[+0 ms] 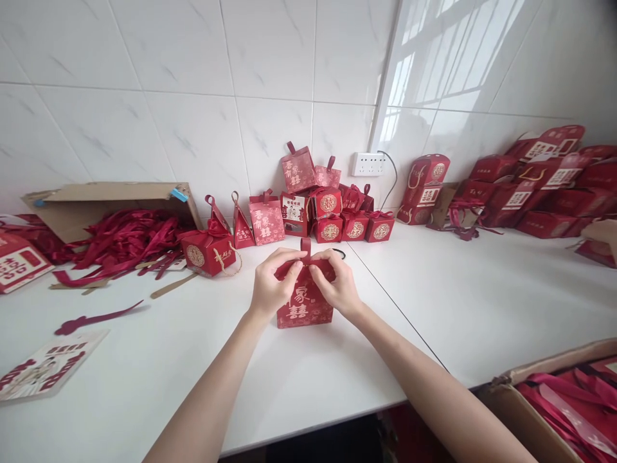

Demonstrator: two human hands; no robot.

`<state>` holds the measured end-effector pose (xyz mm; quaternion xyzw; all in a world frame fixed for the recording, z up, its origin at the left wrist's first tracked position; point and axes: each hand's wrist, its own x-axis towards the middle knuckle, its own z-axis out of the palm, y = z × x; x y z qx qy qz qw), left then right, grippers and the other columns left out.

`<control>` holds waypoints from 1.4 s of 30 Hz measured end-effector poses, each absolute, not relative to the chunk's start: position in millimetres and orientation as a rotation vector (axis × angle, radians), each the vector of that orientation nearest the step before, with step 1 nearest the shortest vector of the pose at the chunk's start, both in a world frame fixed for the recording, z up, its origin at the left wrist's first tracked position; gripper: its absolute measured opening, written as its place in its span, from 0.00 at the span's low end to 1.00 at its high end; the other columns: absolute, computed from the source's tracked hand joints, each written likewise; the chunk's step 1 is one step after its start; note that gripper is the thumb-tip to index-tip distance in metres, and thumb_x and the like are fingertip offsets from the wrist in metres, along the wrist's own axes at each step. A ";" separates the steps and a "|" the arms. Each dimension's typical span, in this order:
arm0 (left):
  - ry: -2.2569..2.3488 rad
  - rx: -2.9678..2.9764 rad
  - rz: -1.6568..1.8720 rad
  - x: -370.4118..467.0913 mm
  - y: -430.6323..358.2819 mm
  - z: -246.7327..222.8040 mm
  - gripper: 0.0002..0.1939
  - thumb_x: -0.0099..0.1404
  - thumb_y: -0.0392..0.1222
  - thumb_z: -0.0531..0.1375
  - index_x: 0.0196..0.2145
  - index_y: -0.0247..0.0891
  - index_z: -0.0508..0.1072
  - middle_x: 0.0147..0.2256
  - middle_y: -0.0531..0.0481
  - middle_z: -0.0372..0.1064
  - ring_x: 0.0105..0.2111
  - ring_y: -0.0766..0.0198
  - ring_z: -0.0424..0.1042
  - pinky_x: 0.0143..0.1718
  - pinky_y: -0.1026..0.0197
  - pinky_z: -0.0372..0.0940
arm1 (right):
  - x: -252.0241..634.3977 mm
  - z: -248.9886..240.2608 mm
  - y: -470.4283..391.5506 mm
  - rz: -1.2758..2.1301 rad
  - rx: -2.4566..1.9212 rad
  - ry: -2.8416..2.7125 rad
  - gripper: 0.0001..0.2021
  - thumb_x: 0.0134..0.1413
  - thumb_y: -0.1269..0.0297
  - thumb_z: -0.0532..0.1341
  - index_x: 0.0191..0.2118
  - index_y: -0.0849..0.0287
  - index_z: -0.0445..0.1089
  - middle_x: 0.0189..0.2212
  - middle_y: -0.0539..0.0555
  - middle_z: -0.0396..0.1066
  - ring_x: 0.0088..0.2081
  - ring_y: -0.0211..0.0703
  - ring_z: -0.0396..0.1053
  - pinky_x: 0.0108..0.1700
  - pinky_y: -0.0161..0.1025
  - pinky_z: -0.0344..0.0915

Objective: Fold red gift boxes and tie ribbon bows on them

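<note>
A red gift box (303, 305) with pale printed characters stands upright on the white table in front of me. At its top a dark red strap loop (305, 249) sticks up. My left hand (276, 281) pinches the box's top edge just left of the loop, thumb in front and fingers behind. On the other side of the loop, my right hand (336, 283) grips the same top edge in a like pinch. The hands cover the box's upper corners.
Finished-looking red boxes (329, 203) are stacked against the tiled wall. At left, a cardboard carton (120, 193) spills red ribbons (130, 235); a printed card (45, 366) lies nearer. Another carton (511, 379) sits at lower right. A person's hand (602, 231) shows at the right edge.
</note>
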<state>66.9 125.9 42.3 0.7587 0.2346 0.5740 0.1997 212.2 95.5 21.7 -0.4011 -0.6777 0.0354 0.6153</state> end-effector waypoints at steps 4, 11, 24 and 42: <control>0.662 2.141 1.561 64.9 126.8 43.8 0.10 0.59 0.38 0.58 0.38 0.40 0.77 0.38 0.48 0.75 0.40 0.60 0.74 0.42 0.59 0.70 | 210.1 21.9 95.7 0.163 -0.973 -1.527 0.03 0.56 0.64 0.54 0.34 0.55 0.63 0.31 0.52 0.68 0.33 0.42 0.67 0.38 0.40 0.65; 0.715 2.060 1.550 66.7 129.8 42.8 0.11 0.57 0.37 0.58 0.37 0.39 0.77 0.36 0.49 0.75 0.39 0.61 0.74 0.42 0.61 0.70 | 210.3 27.9 95.2 0.283 -1.006 -1.521 0.04 0.56 0.64 0.55 0.33 0.56 0.63 0.32 0.51 0.69 0.32 0.40 0.66 0.36 0.39 0.64; 0.744 1.775 1.517 70.4 130.7 42.9 0.15 0.51 0.37 0.62 0.39 0.37 0.70 0.29 0.49 0.76 0.32 0.59 0.76 0.33 0.60 0.72 | 211.7 28.1 97.0 0.273 -1.003 -1.540 0.03 0.55 0.65 0.54 0.33 0.56 0.64 0.32 0.51 0.69 0.34 0.42 0.67 0.38 0.40 0.65; 0.803 1.810 1.585 71.3 131.7 37.7 0.07 0.53 0.40 0.61 0.31 0.37 0.71 0.30 0.50 0.73 0.32 0.62 0.73 0.35 0.61 0.68 | 218.0 41.5 92.4 0.157 -1.003 -1.607 0.05 0.53 0.65 0.56 0.37 0.56 0.64 0.36 0.53 0.70 0.38 0.44 0.68 0.43 0.43 0.67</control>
